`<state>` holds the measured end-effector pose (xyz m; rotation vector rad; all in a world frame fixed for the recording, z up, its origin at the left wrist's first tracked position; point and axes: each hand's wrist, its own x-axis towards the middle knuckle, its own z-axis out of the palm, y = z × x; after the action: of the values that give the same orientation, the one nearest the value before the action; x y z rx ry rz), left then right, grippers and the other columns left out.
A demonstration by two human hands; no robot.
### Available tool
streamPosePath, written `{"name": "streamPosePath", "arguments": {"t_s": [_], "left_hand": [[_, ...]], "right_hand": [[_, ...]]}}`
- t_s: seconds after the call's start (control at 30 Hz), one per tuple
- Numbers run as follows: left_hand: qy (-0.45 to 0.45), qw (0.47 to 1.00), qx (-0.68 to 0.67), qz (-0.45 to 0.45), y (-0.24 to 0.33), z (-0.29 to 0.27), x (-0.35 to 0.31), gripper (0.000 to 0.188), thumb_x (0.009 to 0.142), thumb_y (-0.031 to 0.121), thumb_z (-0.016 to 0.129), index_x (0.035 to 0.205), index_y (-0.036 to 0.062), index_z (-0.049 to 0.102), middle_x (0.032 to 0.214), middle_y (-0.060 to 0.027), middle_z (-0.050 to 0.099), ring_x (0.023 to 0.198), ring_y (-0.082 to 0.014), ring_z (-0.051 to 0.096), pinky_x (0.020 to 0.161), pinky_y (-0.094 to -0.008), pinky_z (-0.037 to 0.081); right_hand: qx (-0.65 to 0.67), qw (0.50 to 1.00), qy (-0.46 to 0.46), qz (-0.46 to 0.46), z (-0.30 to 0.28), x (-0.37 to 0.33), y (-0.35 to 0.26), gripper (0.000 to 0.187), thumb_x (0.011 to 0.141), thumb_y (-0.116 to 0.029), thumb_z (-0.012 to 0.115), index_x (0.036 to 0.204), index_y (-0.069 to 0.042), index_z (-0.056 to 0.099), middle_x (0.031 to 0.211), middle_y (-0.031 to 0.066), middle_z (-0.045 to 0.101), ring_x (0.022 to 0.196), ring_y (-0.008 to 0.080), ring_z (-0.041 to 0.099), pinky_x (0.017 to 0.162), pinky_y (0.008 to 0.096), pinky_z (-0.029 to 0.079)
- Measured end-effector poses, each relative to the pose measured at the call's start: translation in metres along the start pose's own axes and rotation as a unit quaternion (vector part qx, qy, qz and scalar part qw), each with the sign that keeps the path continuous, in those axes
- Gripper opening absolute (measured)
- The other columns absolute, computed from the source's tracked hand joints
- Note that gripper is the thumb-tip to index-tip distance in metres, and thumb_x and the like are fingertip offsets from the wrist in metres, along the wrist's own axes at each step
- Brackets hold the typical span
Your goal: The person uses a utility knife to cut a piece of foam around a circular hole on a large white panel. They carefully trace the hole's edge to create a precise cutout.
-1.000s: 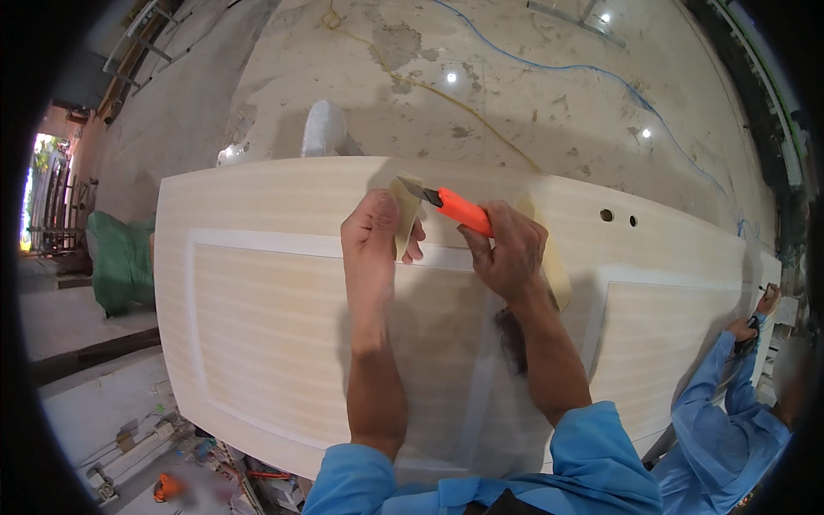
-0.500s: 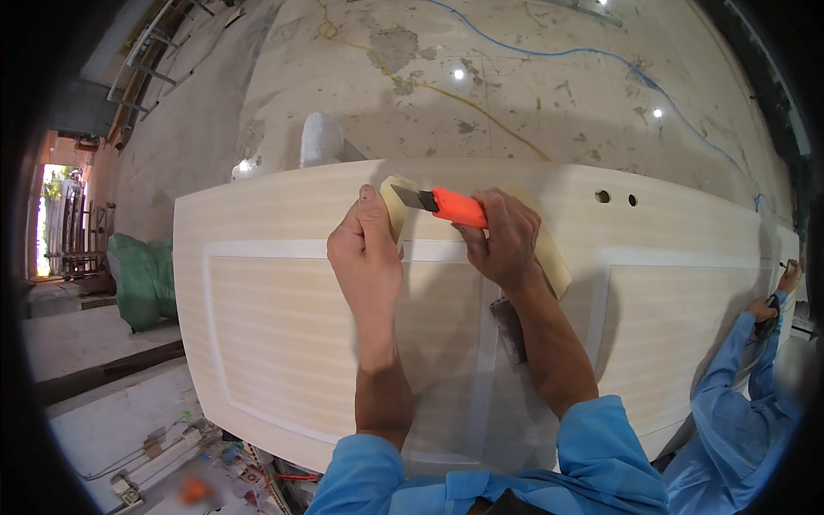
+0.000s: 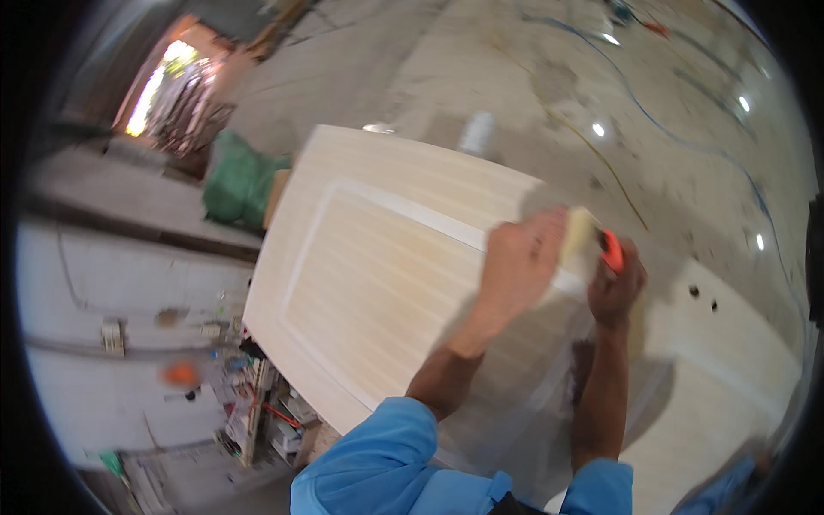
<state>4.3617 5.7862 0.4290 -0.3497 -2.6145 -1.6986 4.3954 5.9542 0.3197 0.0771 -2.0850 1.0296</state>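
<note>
Above the pale panel [image 3: 378, 292], our left hand [image 3: 521, 257] pinches a yellowish piece [image 3: 580, 236] (blurred at the edges), seemingly to steady it beside the orange cutter [image 3: 613, 252] that our right hand [image 3: 616, 293] grips.

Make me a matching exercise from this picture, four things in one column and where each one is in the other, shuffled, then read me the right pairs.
Things:
1. long thin blue hose
2. orange-handled cutter
3. bulky green sack
4. pale yellow flat piece

Places:
A. held in the person's left hand
B. off the left end of the large cream panel
C. lying across the grey-beige floor
D. held in the person's right hand

Pairs: 1-C, 2-D, 3-B, 4-A
</note>
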Motion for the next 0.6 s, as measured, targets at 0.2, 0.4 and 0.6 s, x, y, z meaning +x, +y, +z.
{"name": "streamPosePath", "arguments": {"t_s": [0.2, 0.4, 0.6], "left_hand": [[-0.053, 0.997, 0.044, 0.017, 0.015, -0.033, -0.003, 0.053, 0.109, 0.038, 0.048, 0.074, -0.0008, 0.057, 0.054, -0.0041, 0.042, 0.053, -0.0104, 0.039, 0.05, -0.0325, 0.037], [-0.12, 0.982, -0.048, -0.136, 0.025, -0.055, -0.027, 0.057, 0.11, 0.045, 0.045, 0.079, 0.0011, 0.063, 0.056, 0.0017, 0.044, 0.054, -0.0083, 0.042, 0.052, -0.0292, 0.037], [-0.091, 0.978, -0.054, -0.179, 0.038, -0.061, -0.051, 0.055, 0.11, 0.044, 0.045, 0.082, 0.0008, 0.064, 0.058, 0.0003, 0.046, 0.055, -0.009, 0.044, 0.053, -0.029, 0.039]], "right_hand": [[0.044, 0.999, 0.004, -0.027, 0.013, -0.001, -0.007, 0.034, 0.104, -0.034, 0.058, 0.098, 0.0, 0.056, 0.076, 0.0138, 0.057, 0.062, 0.0332, 0.058, 0.056, 0.0397, 0.047], [0.073, 0.994, 0.006, -0.075, 0.021, -0.006, -0.007, 0.038, 0.104, -0.04, 0.056, 0.095, -0.003, 0.054, 0.074, 0.0126, 0.056, 0.061, 0.0323, 0.057, 0.054, 0.0412, 0.046], [0.067, 0.99, 0.02, -0.124, 0.03, -0.01, -0.015, 0.028, 0.095, -0.028, 0.065, 0.097, -0.003, 0.054, 0.073, 0.0118, 0.056, 0.061, 0.0338, 0.057, 0.055, 0.0428, 0.045]]}}
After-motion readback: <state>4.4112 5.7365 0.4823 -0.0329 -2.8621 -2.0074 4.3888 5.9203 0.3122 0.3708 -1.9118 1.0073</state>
